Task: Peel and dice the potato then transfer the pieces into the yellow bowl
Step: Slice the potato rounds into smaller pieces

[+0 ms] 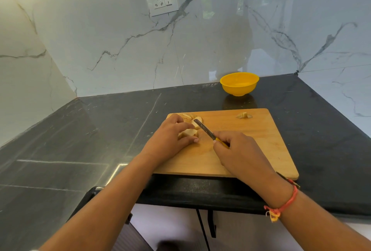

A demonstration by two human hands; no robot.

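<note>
Left hand [170, 136] is clamped over the potato [189, 131]: fingers curled across the top, thumb tucked along the near side, pale cut faces showing between them. More slices fan out just beyond the fingertips. Right hand [239, 150] is wrapped round the yellow handle of the knife [203, 128], and the blade angles away from it, up and across, with its tip touching the potato right beside the left fingers. Both hands sit on the wooden cutting board [251, 140], the potato at its far left corner. Well past the right hand, near the board's far edge, lies a small cluster of potato bits [244, 115]. Beyond that, off the board on the dark counter [80, 140], stands the yellow bowl [239, 84]; no pieces show inside it. An orange thread band [285, 204] circles the right wrist.
</note>
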